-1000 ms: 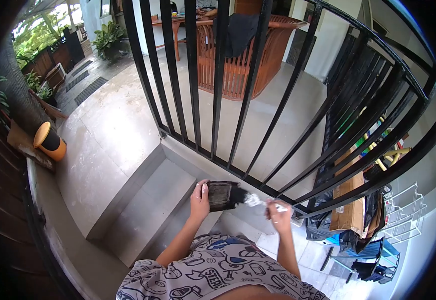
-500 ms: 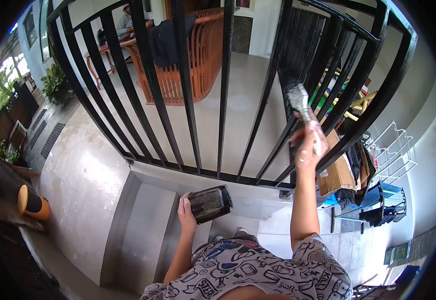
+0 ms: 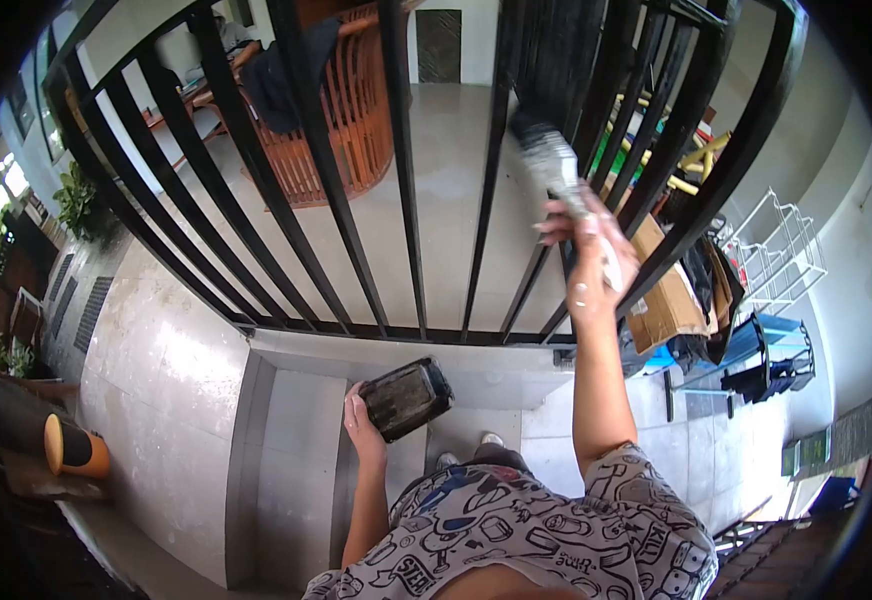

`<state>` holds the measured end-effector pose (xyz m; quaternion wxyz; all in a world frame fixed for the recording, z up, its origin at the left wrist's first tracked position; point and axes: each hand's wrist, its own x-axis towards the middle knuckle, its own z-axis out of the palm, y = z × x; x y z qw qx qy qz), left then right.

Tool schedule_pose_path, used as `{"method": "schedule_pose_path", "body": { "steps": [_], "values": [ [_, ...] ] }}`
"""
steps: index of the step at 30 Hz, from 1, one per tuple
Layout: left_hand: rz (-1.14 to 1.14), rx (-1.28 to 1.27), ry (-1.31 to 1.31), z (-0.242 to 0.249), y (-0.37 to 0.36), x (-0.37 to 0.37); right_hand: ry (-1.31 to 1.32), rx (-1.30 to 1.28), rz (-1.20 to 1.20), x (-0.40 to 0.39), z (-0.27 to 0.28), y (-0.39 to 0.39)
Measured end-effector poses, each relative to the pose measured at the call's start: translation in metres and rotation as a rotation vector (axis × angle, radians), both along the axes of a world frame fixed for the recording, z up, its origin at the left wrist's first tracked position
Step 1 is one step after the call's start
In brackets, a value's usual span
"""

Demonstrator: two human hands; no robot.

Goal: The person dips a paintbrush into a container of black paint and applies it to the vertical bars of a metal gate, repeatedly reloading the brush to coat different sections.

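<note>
My right hand [image 3: 596, 255] is closed around the pale handle of a paintbrush [image 3: 556, 168]. Its dark bristles point up and away from me, overlapping the dark upright bars of the black metal railing [image 3: 411, 200]. White specks dot the skin of this hand. Lower down, my left hand [image 3: 363, 425] grips one side of a shallow black plastic tray [image 3: 443, 384], holding it tilted above the steps. Dark smears cover the inside of the tray.
Behind the railing stand a wooden slatted bench [image 3: 361, 110] with dark cloth over it and a seated person [image 3: 239, 45]. A cardboard box [image 3: 666, 300], a white wire rack [image 3: 781, 245] and a blue drying rack [image 3: 746, 355] are on the right. Steps [image 3: 296, 450] descend at lower left, beyond them an orange pot [image 3: 81, 447].
The brush and my right hand have shifted left and slightly up in view. The railing also appears farther left as the camera turned. The tray stays in my left hand.
</note>
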<state>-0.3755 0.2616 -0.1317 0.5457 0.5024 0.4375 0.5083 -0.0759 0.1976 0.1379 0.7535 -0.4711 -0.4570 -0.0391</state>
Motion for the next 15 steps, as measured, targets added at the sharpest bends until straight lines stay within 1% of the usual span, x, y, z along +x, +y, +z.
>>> {"method": "schedule_pose_path", "body": {
  "steps": [1, 2, 3, 4, 6, 8, 10, 12, 15],
  "values": [
    [-0.003, 0.001, -0.01, 0.001, 0.0, 0.002, -0.023, -0.041, 0.031, -0.003, -0.013, 0.002],
    [-0.005, 0.025, 0.037, 0.007, -0.001, 0.003, -0.045, -0.084, 0.066, -0.008, -0.026, 0.004],
    [-0.005, 0.05, 0.084, 0.014, -0.003, 0.002, -0.112, -0.123, 0.002, -0.016, -0.044, -0.003],
    [-0.003, 0.083, 0.124, 0.018, -0.003, 0.004, -0.226, -0.24, -0.094, -0.02, -0.057, -0.014],
    [-0.027, 0.06, 0.032, 0.018, -0.004, 0.004, -0.108, -0.203, -0.014, -0.023, -0.082, -0.024],
    [-0.049, 0.02, -0.036, 0.02, -0.008, 0.001, -0.056, 0.007, 0.061, -0.015, -0.094, -0.027],
    [-0.035, 0.05, 0.05, 0.022, -0.01, 0.001, -0.072, 0.03, -0.033, -0.005, -0.07, -0.032],
    [-0.044, 0.072, 0.102, 0.022, -0.011, 0.001, -0.145, -0.051, -0.181, -0.003, -0.031, -0.032],
    [-0.076, 0.077, 0.092, 0.024, -0.011, 0.007, -0.176, 0.025, -0.145, 0.003, 0.009, -0.014]
  ]
}}
